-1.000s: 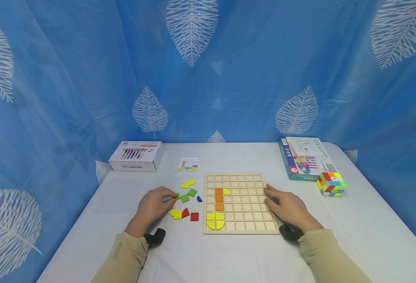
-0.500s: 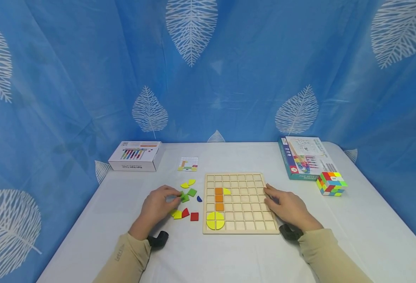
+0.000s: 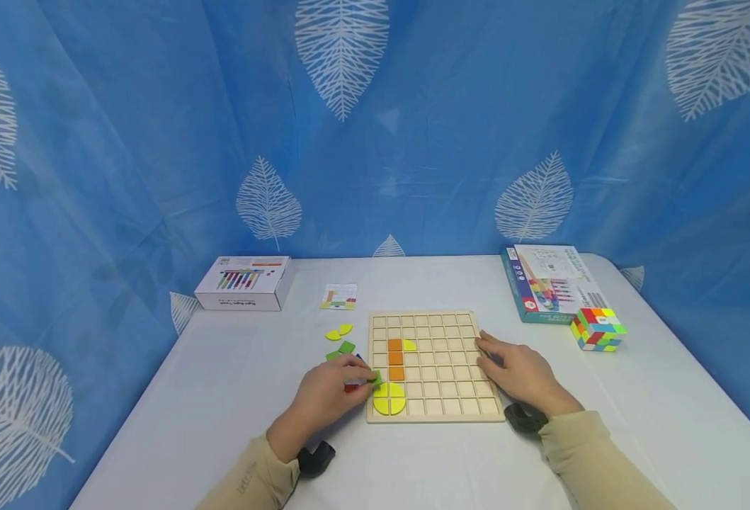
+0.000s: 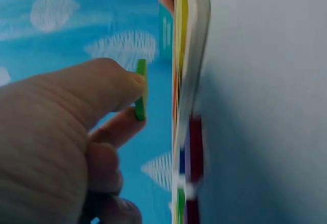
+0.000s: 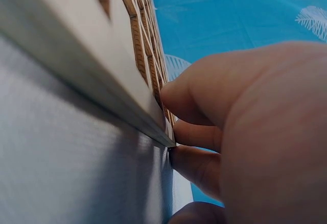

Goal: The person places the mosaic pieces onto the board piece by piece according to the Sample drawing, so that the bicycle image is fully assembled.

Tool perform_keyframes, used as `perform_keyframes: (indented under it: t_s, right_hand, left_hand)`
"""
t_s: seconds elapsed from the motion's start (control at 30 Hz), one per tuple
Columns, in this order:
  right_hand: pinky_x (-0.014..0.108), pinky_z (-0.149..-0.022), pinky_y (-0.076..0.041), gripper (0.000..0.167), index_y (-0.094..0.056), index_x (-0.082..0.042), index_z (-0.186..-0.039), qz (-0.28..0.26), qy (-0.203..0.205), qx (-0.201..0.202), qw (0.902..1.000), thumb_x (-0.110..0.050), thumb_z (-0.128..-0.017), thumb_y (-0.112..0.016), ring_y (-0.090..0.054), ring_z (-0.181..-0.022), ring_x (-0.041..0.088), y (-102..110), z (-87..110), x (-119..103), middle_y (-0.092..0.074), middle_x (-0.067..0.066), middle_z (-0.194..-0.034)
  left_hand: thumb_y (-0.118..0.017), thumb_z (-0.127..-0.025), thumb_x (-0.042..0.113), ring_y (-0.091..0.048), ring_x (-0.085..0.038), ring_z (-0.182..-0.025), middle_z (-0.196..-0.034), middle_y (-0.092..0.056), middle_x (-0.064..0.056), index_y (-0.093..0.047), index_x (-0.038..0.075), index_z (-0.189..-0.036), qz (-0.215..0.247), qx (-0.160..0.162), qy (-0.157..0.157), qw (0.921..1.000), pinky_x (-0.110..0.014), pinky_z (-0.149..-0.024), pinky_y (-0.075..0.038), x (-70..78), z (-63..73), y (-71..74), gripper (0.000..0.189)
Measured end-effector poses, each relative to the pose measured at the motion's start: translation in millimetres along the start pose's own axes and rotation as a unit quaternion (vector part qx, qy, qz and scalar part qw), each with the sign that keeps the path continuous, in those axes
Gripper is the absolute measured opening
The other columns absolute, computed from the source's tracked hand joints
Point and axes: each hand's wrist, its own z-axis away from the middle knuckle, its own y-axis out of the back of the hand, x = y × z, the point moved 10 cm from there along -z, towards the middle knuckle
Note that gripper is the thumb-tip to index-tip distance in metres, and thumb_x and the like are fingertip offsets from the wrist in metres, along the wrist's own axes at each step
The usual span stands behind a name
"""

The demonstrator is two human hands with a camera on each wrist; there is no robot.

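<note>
My left hand (image 3: 331, 391) pinches a small green tile (image 4: 142, 90) between thumb and fingertip. In the head view that hand is over the left edge of the wooden grid board (image 3: 449, 389), and the left wrist view shows the tile held clear of the board's surface. Three orange squares (image 3: 396, 358) lie in one column of the grid. Yellow quarter-round pieces form a circle (image 3: 389, 405) at the near left corner, and one yellow piece (image 3: 409, 346) lies beside the top orange square. My right hand (image 3: 520, 374) grips the board's right edge, thumb on the rim and fingers along the side.
Left of the board lie green tiles (image 3: 346, 347), yellow pieces (image 3: 345, 329) and a red one (image 3: 350, 388), partly hidden by my left hand. A pattern card (image 3: 339, 297) lies behind them. Boxes (image 3: 241, 285) and a puzzle cube (image 3: 598, 331) stand farther out.
My left hand has taken a green tile from the loose pieces and carried it right to the board's left edge. My right hand has stayed at the right edge.
</note>
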Motion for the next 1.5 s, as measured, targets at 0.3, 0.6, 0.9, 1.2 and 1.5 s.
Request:
perform_keyframes:
  t_s: [0.3, 0.6, 0.9, 1.2, 1.5]
  right_hand:
    - [0.062, -0.104, -0.045, 0.047, -0.062, -0.005, -0.141, -0.005, 0.001, 0.002, 1.0000, -0.029, -0.101, -0.063, -0.054, -0.134, 0.045, -1.5, -0.8, -0.2, -0.053, 0.013, -0.152]
    - [0.063, -0.102, -0.046, 0.047, -0.062, -0.006, -0.142, 0.003, -0.004, -0.002, 1.0000, -0.030, -0.101, -0.062, -0.053, -0.134, 0.046, -0.7, -0.4, 2.4, -0.052, 0.013, -0.153]
    - [0.062, -0.102, -0.046, 0.047, -0.062, -0.005, -0.141, 0.003, 0.001, 0.000, 1.0000, -0.030, -0.101, -0.062, -0.054, -0.134, 0.045, 0.4, -0.9, 2.3, -0.053, 0.013, -0.153]
    - [0.062, -0.103, -0.045, 0.048, -0.062, -0.006, -0.142, 0.000, -0.004, -0.002, 1.0000, -0.032, -0.102, -0.062, -0.053, -0.135, 0.045, -0.8, -1.4, 4.9, -0.053, 0.012, -0.153]
    - [0.062, -0.104, -0.045, 0.048, -0.062, -0.007, -0.142, -0.002, -0.007, -0.003, 1.0000, -0.033, -0.102, -0.062, -0.053, -0.135, 0.044, -1.8, -1.9, 5.6, -0.052, 0.011, -0.153]
  left_hand:
    - [-0.080, -0.089, 0.029, -0.070, -0.005, -0.095, -0.106, -0.072, 0.014, -0.083, 0.027, -0.105, 0.006, -0.026, -0.007, 0.9996, -0.023, -0.076, -0.055, 18.7, -2.4, -17.8, 0.015]
    - [-0.080, -0.089, 0.027, -0.071, -0.007, -0.097, -0.107, -0.073, 0.011, -0.083, 0.026, -0.104, 0.013, -0.011, 0.001, 0.9999, -0.023, -0.075, -0.055, 27.5, -5.8, -22.4, 0.015]
    - [-0.080, -0.090, 0.028, -0.068, -0.002, -0.092, -0.103, -0.071, 0.015, -0.083, 0.031, -0.105, 0.017, -0.025, -0.009, 0.9995, -0.017, -0.069, -0.049, 41.4, -9.2, -32.5, 0.015]
    - [-0.079, -0.091, 0.029, -0.068, 0.001, -0.091, -0.104, -0.071, 0.017, -0.083, 0.032, -0.106, 0.005, -0.033, -0.021, 0.9992, -0.014, -0.067, -0.046, 49.6, -14.2, -43.7, 0.015]
    - [-0.077, -0.093, 0.031, -0.068, 0.003, -0.094, -0.107, -0.072, 0.019, -0.082, 0.032, -0.110, 0.004, -0.051, -0.031, 0.9982, -0.013, -0.068, -0.047, 52.6, -14.3, -46.7, 0.017]
